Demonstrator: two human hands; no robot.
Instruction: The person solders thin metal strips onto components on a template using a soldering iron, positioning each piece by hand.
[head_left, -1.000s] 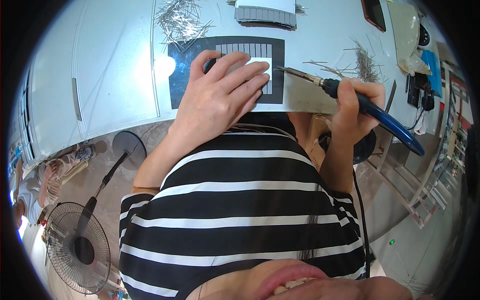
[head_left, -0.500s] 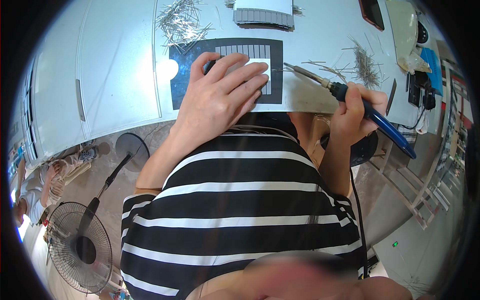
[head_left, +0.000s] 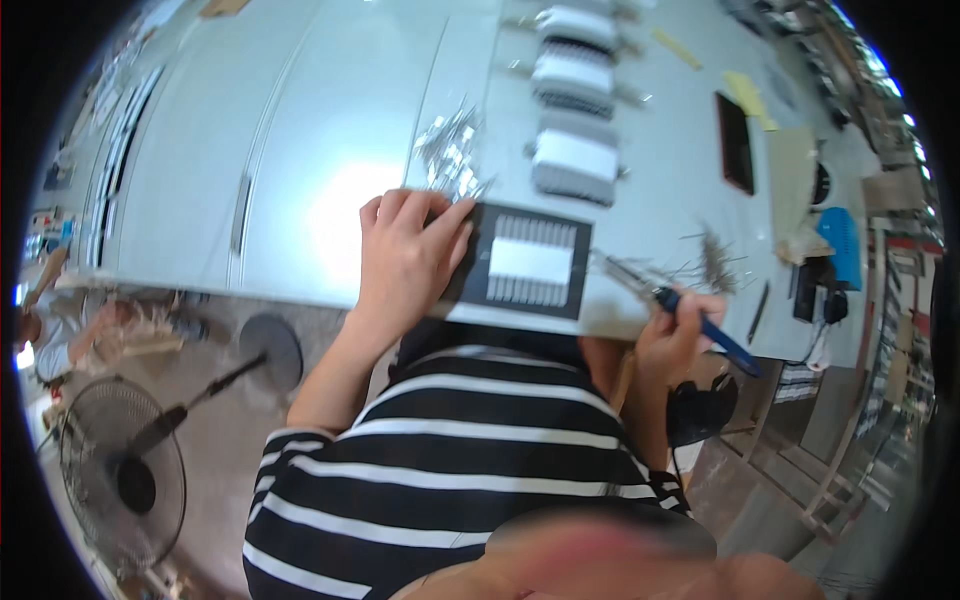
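Note:
My right hand is closed around the blue handle of a soldering iron. Its metal tip points left, just off the right edge of a dark flat plate. On that plate lies a row of narrow grey strips with a white rectangular piece across their middle. My left hand rests at the plate's upper left corner with its fingers bent together, beside a loose pile of shiny thin metal strips. Whatever its fingers hold is hidden.
Bundled grey-and-white stacks line up beyond the plate. A heap of thin wire pieces lies right of the iron. Farther right are a phone and a blue object. A standing fan is on the floor at left.
My left hand has left the white piece and strips, moving to the plate's left corner by the metal pile. The iron stays in my right hand. The view has shifted, showing more of the far table.

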